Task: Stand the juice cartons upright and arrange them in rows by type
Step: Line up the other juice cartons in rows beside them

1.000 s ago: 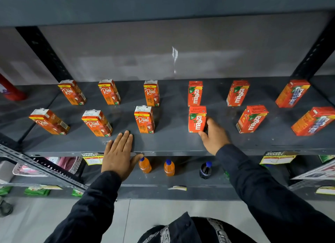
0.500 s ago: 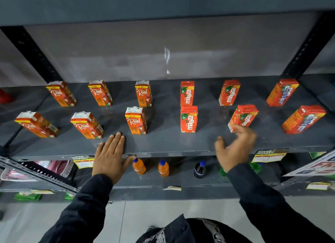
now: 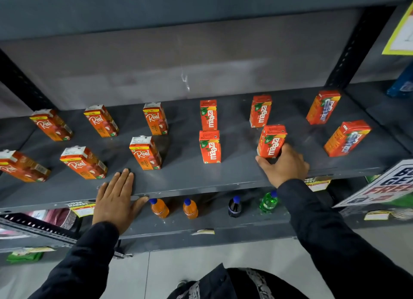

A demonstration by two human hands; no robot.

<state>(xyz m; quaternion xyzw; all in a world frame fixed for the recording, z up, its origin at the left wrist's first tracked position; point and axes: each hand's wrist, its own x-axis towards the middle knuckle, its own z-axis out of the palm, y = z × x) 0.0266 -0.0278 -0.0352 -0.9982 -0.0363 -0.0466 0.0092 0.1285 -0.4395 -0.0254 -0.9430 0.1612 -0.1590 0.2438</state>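
Orange juice cartons stand upright in two rows on a grey metal shelf (image 3: 185,176). Several Real cartons fill the left half, the nearest one (image 3: 145,152) just beyond my left hand (image 3: 116,198), which lies flat and open on the shelf's front edge. Maaza cartons stand in the middle: two at the back (image 3: 208,115) (image 3: 260,111), one in front (image 3: 210,146). My right hand (image 3: 282,165) grips the base of the front right Maaza carton (image 3: 271,141). Two orange cartons with blue lettering (image 3: 323,106) (image 3: 346,138) stand at the right.
Below the shelf stand two orange bottles (image 3: 159,207) (image 3: 190,208), a dark bottle (image 3: 234,206) and a green bottle (image 3: 268,201). Price tags hang on the shelf edge. A promotional sign (image 3: 380,184) juts out at the right. Black uprights frame the shelf.
My right hand left the front middle Maaza carton, swung right and took hold of the front right Maaza carton. My left hand stayed flat on the shelf edge.
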